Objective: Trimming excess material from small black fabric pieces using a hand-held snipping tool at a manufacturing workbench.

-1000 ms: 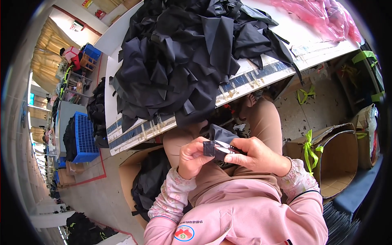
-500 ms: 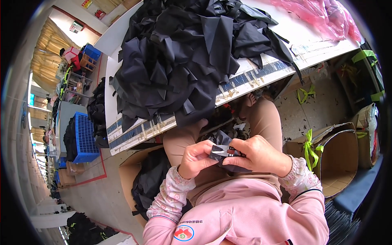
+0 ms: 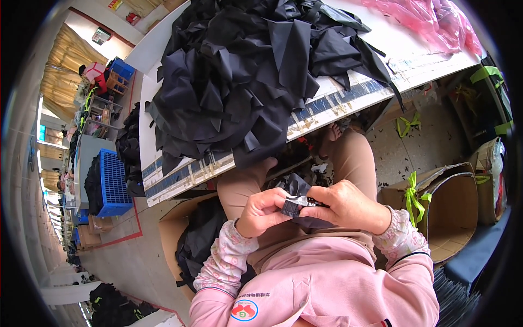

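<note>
My left hand pinches a black fabric piece between thumb and fingers, above my lap. A stitched square shows on its folded end. In my right hand, close beside it, is a pair of thread snips with silvery blades and a dark handle. The blades lie along the fabric's upper edge; whether they are cutting a thread is too small to tell. More of the black cloth hangs below the hands, partly hidden by them.
A large heap of black fabric pieces covers much of the white table ahead. Cardboard boxes stand at both sides: one with black cloth on my left, another on my right. Pink plastic lies at the table's far right.
The fabric end has turned so its stitched square faces up. The snips' blades, earlier spread over the fabric, now sit nearer its upper edge. Both hands stay almost in place.
</note>
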Available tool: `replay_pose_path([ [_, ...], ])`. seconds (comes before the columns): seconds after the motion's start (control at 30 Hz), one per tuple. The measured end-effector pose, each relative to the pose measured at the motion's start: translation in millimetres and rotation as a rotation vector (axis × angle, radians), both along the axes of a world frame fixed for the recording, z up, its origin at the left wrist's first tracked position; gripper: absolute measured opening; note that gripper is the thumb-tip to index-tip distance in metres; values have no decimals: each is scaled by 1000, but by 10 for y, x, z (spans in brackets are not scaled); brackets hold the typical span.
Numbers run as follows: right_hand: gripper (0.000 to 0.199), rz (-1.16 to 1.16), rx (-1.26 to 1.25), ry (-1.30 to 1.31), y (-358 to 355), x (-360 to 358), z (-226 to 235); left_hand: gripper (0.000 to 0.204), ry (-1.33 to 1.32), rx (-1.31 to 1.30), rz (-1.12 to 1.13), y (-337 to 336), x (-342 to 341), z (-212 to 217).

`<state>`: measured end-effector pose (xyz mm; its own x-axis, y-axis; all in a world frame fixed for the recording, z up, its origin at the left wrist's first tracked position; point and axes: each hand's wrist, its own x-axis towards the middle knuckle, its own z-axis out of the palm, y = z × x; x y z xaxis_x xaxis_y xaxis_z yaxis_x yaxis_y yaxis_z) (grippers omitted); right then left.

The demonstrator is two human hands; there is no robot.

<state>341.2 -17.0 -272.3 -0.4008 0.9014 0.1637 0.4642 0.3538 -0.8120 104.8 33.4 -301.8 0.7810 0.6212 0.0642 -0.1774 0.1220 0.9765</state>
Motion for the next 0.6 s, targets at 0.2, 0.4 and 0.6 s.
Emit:
replay_pose_path([
  [0.2,36,48,-33,1,-5,43,3,13,83,-12,-178,153,-60,102],
  [0.4,38,137,-69,17,-16,73,39,8,41,-233,-423,352,-79,144],
  [0.6,38,192,-28,-19,-16,83,52,9,81,-310,-549,478,-50,171],
])
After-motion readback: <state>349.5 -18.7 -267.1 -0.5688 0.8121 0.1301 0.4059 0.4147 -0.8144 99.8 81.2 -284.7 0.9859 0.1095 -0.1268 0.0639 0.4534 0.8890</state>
